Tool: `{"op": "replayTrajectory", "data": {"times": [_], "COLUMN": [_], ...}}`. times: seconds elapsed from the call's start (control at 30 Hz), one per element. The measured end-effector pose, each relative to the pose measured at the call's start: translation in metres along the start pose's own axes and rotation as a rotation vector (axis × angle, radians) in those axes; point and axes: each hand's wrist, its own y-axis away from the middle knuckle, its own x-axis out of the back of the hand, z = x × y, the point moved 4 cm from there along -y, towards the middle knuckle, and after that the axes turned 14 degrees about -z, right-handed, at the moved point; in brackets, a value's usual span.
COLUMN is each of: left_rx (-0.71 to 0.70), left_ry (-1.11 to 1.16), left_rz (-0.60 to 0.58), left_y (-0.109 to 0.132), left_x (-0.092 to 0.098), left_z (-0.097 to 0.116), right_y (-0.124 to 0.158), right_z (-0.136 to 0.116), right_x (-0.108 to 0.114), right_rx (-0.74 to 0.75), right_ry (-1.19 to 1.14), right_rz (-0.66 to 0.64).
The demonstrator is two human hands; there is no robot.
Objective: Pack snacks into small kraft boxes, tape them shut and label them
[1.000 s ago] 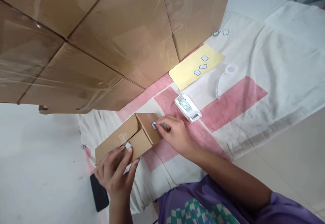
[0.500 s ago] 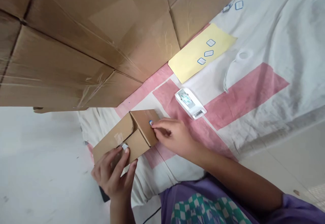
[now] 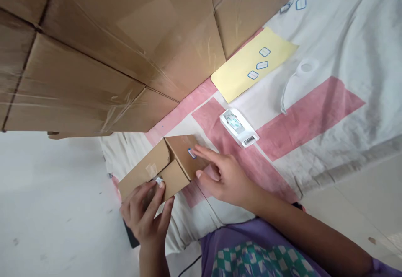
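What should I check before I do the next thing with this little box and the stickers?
1. Left hand grips the small box: ok.
2. Blue sticker lies on the flap: ok.
3. Right hand is open and holds nothing: ok.
4. Second sticker at the left fingertip is stuck down: cannot tell.
5. Spare stickers wait on the yellow sheet: ok, three there.
6. Flaps fully closed: cannot tell.

Bare forearms, short purple sleeve [image 3: 381, 264], purple garment with teal-and-white checked panel [image 3: 251, 262]
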Motion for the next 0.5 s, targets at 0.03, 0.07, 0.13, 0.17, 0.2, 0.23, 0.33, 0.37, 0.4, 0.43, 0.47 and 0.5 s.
{"op": "replayTrajectory", "data": {"times": [0.03, 0.07, 0.13, 0.17, 0.2, 0.23, 0.33, 0.37, 0.4, 0.43, 0.47, 0.5], "left_rx": [-0.004, -0.007, 0.0, 0.007, 0.013, 0.015, 0.003, -0.005, -0.012, -0.016, -0.015, -0.013], "left_ry": [-0.003, -0.007, -0.019, -0.024, -0.028, -0.03, -0.041, -0.042, -0.042, -0.043, -0.046, -0.052], "left_rz": [0.001, 0.003, 0.008, 0.012, 0.016, 0.019, 0.037, 0.041, 0.043, 0.042, 0.039, 0.035], "left_y": [0.0, -0.001, -0.002, -0.002, -0.002, -0.001, -0.001, -0.001, -0.001, -0.001, -0.001, -0.001], "left_x": [0.0, 0.0, 0.0, 0.0, 0.0, 0.0, -0.001, -0.001, -0.001, -0.001, -0.001, -0.001], "left_z": [0.0, 0.0, 0.0, 0.0, -0.001, -0.001, -0.002, -0.002, -0.002, -0.001, -0.001, 0.0], "right_y": [-0.001, -0.002, -0.002, -0.001, 0.0, 0.001, 0.004, 0.004, 0.004, 0.004, 0.003, 0.002], "right_z": [0.0, 0.001, 0.004, 0.006, 0.007, 0.007, 0.006, 0.007, 0.008, 0.01, 0.011, 0.011], "right_x": [0.0, 0.0, -0.002, -0.002, -0.002, -0.003, -0.004, -0.003, -0.003, -0.002, -0.002, -0.002], "right_rx": [0.004, 0.008, -0.005, -0.019, -0.026, -0.021, 0.033, 0.039, 0.033, 0.016, 0.002, 0.004], "right_ry": [-0.007, -0.016, -0.022, -0.016, -0.006, 0.003, -0.002, -0.008, -0.013, -0.014, -0.011, -0.004], "right_rz": [-0.011, -0.027, -0.043, -0.043, -0.043, -0.047, -0.074, -0.073, -0.06, -0.041, -0.025, -0.018]}}
